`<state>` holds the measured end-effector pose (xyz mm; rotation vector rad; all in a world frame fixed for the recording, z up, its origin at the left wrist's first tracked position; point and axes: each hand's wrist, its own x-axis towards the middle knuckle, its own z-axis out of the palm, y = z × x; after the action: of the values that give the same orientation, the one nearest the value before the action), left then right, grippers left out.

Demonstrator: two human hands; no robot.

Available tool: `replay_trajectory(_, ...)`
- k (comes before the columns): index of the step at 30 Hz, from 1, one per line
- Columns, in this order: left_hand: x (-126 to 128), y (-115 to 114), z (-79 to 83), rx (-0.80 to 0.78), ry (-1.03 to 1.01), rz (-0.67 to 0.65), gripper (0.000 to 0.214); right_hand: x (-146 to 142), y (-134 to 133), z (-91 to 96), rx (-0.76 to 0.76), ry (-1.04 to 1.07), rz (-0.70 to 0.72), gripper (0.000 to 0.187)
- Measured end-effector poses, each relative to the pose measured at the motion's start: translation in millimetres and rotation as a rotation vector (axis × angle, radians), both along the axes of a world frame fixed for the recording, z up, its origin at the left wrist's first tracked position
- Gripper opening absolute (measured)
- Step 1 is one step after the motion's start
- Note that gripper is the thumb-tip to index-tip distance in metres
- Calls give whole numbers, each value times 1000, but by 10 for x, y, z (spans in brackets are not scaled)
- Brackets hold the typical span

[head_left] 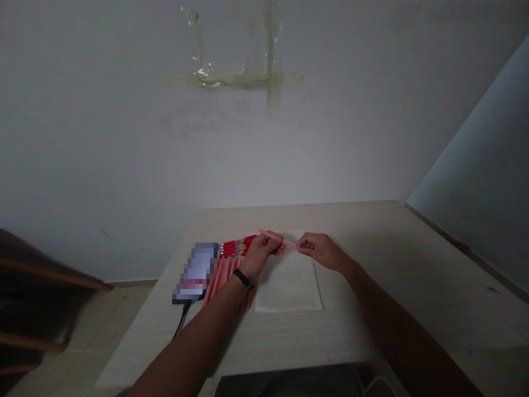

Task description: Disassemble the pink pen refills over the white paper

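Note:
A slim pink pen (265,233) slants between my two hands, over a pale sheet. My left hand (268,243) is closed round its middle, with the far end sticking out to the upper left. My right hand (316,245) pinches the pen's other end, and a paler stretch of it shows between the hands. Beside my left forearm lies a row of pink pens (223,275), partly hidden by the arm. Just beyond them are several red pens (235,247) with silvery ends. Under my hands, the pale flat sheet or sleeve (285,286) has a brownish right edge.
A phone (197,273) with a blurred screen lies left of the pens, a black cable (181,322) running from its lower end. The light wooden table (413,275) meets a wall (330,149) bearing old tape. Dark wood-edged furniture (37,309) stands at left.

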<state>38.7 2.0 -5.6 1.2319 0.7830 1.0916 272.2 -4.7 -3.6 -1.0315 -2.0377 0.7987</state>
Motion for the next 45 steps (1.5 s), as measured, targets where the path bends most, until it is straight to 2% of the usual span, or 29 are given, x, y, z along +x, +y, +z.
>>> replay_trajectory(6, -2, 0, 29, 5, 4, 63, 34, -4, -12, 22, -34, 30, 5, 23)
replay_trajectory(13, 24, -7, -4, -1, -1, 25, 34, -2, -16, 23, -27, 7, 8, 18)
replay_trajectory(21, 21, -22, 49, 54, 26, 7, 35, -72, -8, -6, 5, -3, -20, 20)
replay_trajectory(25, -37, 15, 84, 55, -76, 134, 32, 36, 55, 0, 26, 75, -129, 23)
replay_trajectory(28, -68, 40, 94, 88, -72, 150, 24, 98, 89, 14, 0, 255, -160, 25)
replay_trajectory(31, -46, 29, 80, 122, 38, 83, 24, 50, 82, 8, -51, 511, -127, 26)
replay_trajectory(33, -21, 9, 66, 157, 140, 15, 25, -31, 60, -17, -87, 596, -94, 27)
replay_trajectory(36, -23, -16, 45, 294, 373, -56, 25, -139, 35, -69, -159, 511, -17, 27)
replay_trajectory(38, -61, -25, 25, 447, 603, -60, 26, -162, 38, -98, -142, 450, -30, 25)
replay_trajectory(41, -134, -40, -31, 637, 954, -62, 55, -140, 62, -124, -82, 382, -113, 25)
replay_trajectory(43, -164, -53, -84, 649, 1133, -101, 69, -130, 70, -138, -74, 341, -130, 26)
replay_trajectory(45, -170, -63, -134, 644, 1250, -133, 72, -148, 62, -157, -98, 302, -94, 28)
